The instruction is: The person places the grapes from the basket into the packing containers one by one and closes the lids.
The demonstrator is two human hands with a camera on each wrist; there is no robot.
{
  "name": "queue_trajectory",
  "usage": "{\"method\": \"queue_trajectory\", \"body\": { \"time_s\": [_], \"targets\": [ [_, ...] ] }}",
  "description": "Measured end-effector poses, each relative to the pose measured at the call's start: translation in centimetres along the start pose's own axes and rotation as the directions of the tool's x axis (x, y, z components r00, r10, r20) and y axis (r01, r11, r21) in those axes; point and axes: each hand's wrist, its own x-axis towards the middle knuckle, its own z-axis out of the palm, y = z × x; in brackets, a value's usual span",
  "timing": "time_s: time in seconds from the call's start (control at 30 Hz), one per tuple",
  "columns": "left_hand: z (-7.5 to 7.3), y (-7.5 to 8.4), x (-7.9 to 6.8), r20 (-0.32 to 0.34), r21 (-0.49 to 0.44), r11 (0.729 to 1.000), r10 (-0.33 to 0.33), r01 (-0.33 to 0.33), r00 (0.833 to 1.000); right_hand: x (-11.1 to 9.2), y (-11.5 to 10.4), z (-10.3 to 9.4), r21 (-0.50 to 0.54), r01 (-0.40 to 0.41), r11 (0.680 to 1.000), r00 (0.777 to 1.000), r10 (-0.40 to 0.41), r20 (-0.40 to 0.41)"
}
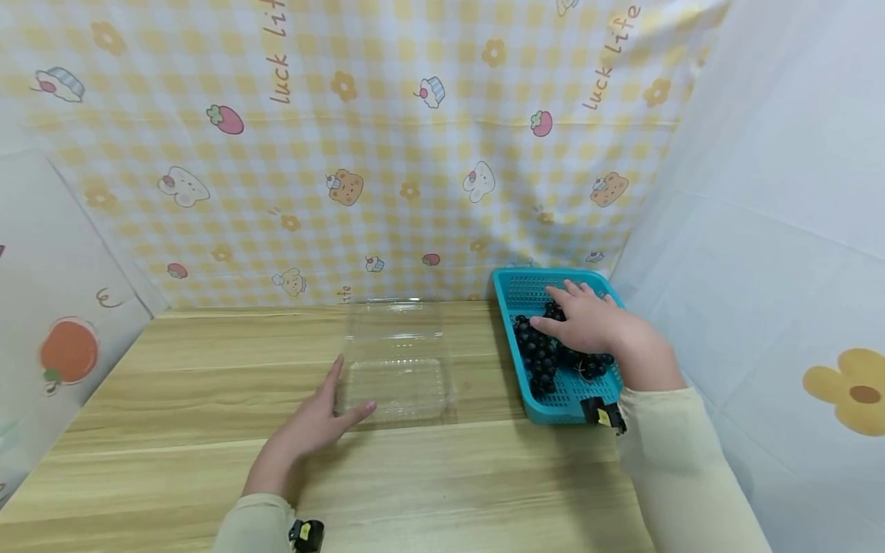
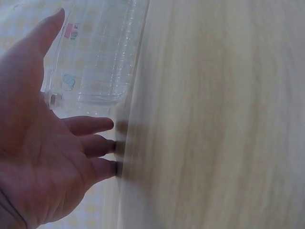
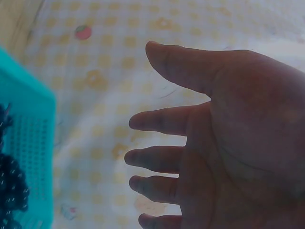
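Observation:
A clear plastic clamshell box (image 1: 397,392) lies with its lid raised on the wooden table. My left hand (image 1: 314,422) is at the box's left side, thumb and fingers spread; in the left wrist view its fingertips reach down near the tabletop beside the box (image 2: 100,57). Over a turquoise basket (image 1: 560,415) my right hand (image 1: 588,319) hovers with straight, spread fingers and holds nothing. Dark grapes (image 1: 539,357) in bunches lie in the basket, partly hidden by that hand. In the right wrist view the palm (image 3: 257,129) shows bare, with the basket's wall at the left.
A yellow checked cloth (image 1: 408,153) with printed figures hangs behind the table. White sheeting (image 1: 781,192) stands close to the basket's right side. Wooden tabletop (image 1: 442,491) spreads in front of the box and basket.

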Motion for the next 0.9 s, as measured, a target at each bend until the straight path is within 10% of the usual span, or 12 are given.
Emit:
{"method": "queue_trajectory", "body": {
  "time_s": [0.9],
  "targets": [
    [-0.1, 0.3, -0.1, 0.017, -0.001, 1.000, -0.024, 0.024, 1.000, 9.0, 6.9, 1.5, -0.053, -0.242, 0.969, 0.955, 0.247, 0.165]
  ]
}}
